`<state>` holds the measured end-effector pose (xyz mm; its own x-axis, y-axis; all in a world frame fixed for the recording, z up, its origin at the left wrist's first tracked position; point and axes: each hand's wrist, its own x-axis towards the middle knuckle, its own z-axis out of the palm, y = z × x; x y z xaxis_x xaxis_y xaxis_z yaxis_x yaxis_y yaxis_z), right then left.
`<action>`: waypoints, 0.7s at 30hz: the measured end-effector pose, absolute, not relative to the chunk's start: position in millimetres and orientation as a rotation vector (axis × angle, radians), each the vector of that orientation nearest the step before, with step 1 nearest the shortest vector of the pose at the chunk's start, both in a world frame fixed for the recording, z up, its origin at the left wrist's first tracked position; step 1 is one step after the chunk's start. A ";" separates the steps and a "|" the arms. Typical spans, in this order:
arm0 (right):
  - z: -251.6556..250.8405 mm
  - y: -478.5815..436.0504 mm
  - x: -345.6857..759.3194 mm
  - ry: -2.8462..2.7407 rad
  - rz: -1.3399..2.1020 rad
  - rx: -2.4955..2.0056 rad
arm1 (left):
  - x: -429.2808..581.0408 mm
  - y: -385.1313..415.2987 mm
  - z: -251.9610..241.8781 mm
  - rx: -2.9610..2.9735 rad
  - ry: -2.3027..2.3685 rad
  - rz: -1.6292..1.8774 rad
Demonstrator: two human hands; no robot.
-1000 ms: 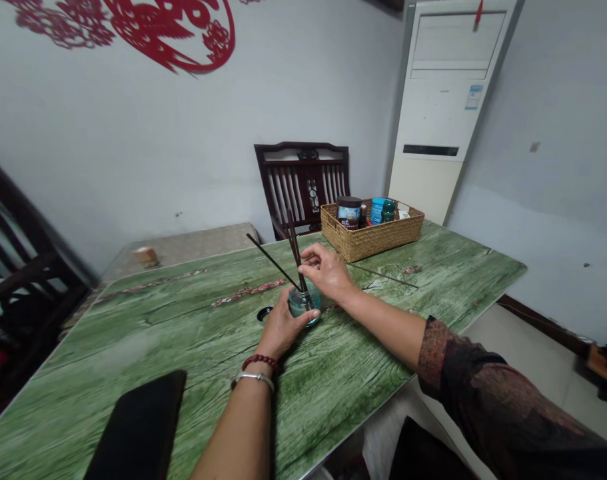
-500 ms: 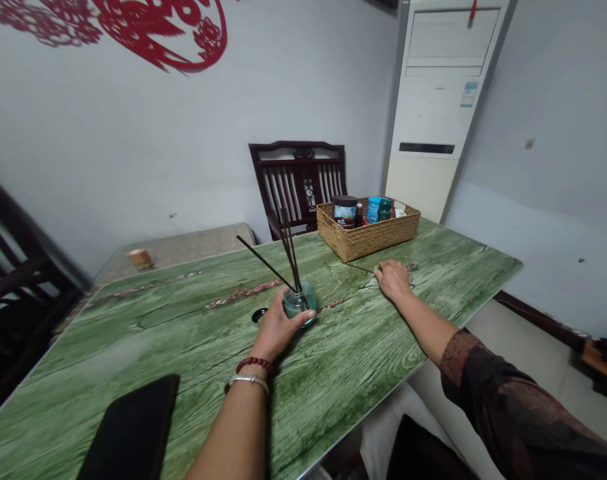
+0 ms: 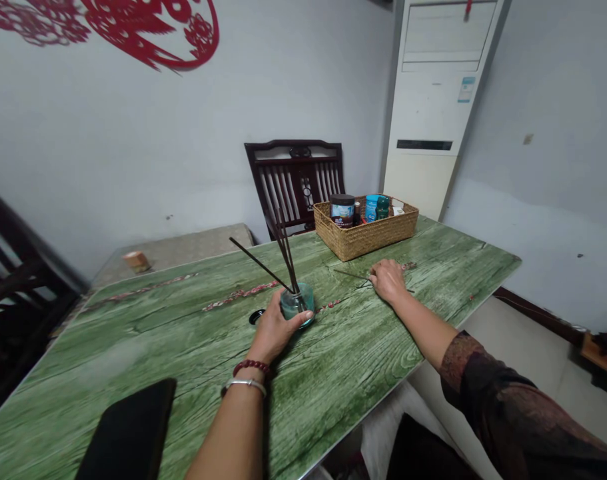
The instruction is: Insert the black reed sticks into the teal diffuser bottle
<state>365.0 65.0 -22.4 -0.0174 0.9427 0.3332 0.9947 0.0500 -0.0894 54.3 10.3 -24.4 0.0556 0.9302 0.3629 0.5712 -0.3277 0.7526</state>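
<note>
My left hand (image 3: pixel 276 327) is wrapped round a teal glass diffuser bottle (image 3: pixel 303 303) standing on the green table. Several dark reed sticks (image 3: pixel 287 257) rise from its neck, one of them leaning far to the left. Beside the bottle lies a small black ring-shaped cap (image 3: pixel 256 317), partly behind my left hand. Further right, my right hand (image 3: pixel 388 280) is closed at the tabletop on a thin dark reed stick (image 3: pixel 350 273), whose ends show on both sides of the fingers. The fingertips themselves are partly hidden.
A woven basket (image 3: pixel 368 243) with jars and bottles stands at the back of the green table (image 3: pixel 208 360). A black phone-like slab (image 3: pixel 128 430) lies at the front left. Behind stand a dark wooden chair (image 3: pixel 298 177) and a low surface with a small orange-brown object (image 3: pixel 136 261).
The view has shifted slightly. My right hand has moved a little left with the stick, and more of the stick shows. My left hand still holds the bottle.
</note>
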 end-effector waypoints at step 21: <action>93.6 45.0 279.5 -1.356 0.628 -0.664 | 56.6 6.5 -19.4 1.884 1.477 1.187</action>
<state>279.5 45.0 93.6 0.1110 0.7413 0.6619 -0.0247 0.6679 -0.7439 56.6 6.5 -19.4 0.0487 0.9382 0.3426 0.5361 -0.3139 0.7836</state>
